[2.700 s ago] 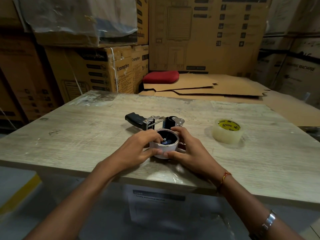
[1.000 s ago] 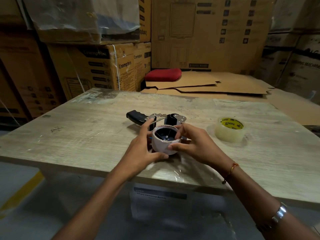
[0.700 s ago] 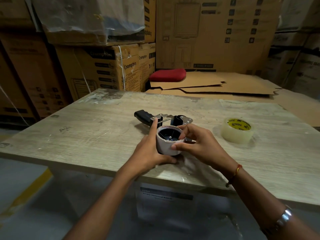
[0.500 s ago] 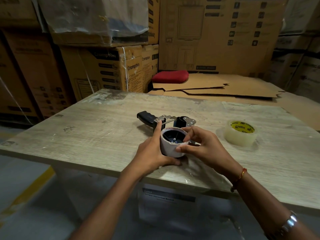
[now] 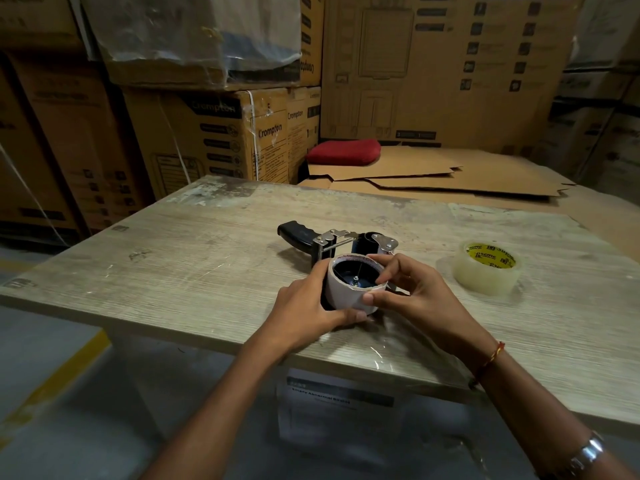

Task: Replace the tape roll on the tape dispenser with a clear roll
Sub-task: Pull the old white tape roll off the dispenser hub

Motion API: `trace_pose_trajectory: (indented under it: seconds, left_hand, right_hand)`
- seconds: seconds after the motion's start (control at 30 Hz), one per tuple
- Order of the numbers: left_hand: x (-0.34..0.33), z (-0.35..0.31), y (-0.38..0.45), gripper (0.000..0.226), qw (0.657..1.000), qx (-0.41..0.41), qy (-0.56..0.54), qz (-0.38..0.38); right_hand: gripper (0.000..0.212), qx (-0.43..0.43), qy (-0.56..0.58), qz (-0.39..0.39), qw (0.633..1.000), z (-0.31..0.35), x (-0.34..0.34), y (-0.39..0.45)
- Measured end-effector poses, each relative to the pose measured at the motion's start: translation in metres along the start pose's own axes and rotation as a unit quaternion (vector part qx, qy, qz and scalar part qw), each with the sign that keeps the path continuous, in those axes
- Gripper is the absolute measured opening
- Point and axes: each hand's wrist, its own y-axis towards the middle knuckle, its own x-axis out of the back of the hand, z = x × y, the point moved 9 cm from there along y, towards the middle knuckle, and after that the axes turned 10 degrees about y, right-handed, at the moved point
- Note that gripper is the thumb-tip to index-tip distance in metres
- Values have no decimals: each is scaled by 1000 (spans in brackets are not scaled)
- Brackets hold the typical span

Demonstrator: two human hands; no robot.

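A black-handled tape dispenser (image 5: pixel 301 235) lies on its side on the wooden table (image 5: pixel 194 265), its handle pointing left. A white, nearly spent tape core (image 5: pixel 346 294) sits around its black hub. My left hand (image 5: pixel 304 306) wraps the core's left side and bottom, thumb under it. My right hand (image 5: pixel 412 289) pinches the core's right rim with fingertips over the top edge. A clear tape roll (image 5: pixel 488 271) with a yellow printed core lies flat on the table to the right, apart from both hands.
Flattened cardboard sheets (image 5: pixel 433 178) and a red cushion (image 5: pixel 343 152) lie behind the table. Stacked cartons (image 5: pixel 214 133) stand at the back and left. A paper label (image 5: pixel 332 400) hangs under the near edge. The floor has a yellow line (image 5: pixel 52 386).
Both hands have stayed on the white core; my right fingers have shifted onto its top rim and the core has tilted slightly. The view has moved a little.
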Motion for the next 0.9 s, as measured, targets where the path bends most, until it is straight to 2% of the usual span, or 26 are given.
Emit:
trace_pose_trajectory:
  seconds: [0.17,0.27,0.33,0.4,0.47,0.57,0.63,0.7,0.77,0.9]
  left_hand:
    - [-3,-6,-1,79,999,-30,45,-5]
    - [-5,-9,-1,77,998,-41,56,-5]
    - [-5,-9,0,80,997,-46,56,-3]
    - [-5,-9,0,85,997,-48,59,2]
    - [-6,-9,0,87,997,-52,63,7]
    - [-5,-10,0,85,996,-55,64,10]
    - [-5,-10,0,84,996,-56,65,11]
    - [-4,-10,0,82,996,-56,67,12]
    - [-5,-11,-1,81,996,-57,66,12]
    - [-3,-8,0,85,996,-49,78,4]
  right_hand:
    - [41,-26,-14,16,999,-8,0,3]
    - [74,-37,-38,27,998,-6,-1,3]
    - [86,-14,-116,38,992,1,-5,2]
    - [81,53,-255,32,965,15,-8,-2]
    - [81,105,-372,18,922,28,-13,-8]
    - [76,129,-447,24,885,29,-19,-11]
    - [71,125,-412,24,902,25,-16,-10]
    - [73,87,-294,29,951,20,-11,-7]
    - [80,43,-192,41,980,13,-12,-6]
    - [76,69,-191,23,979,14,-12,-8]
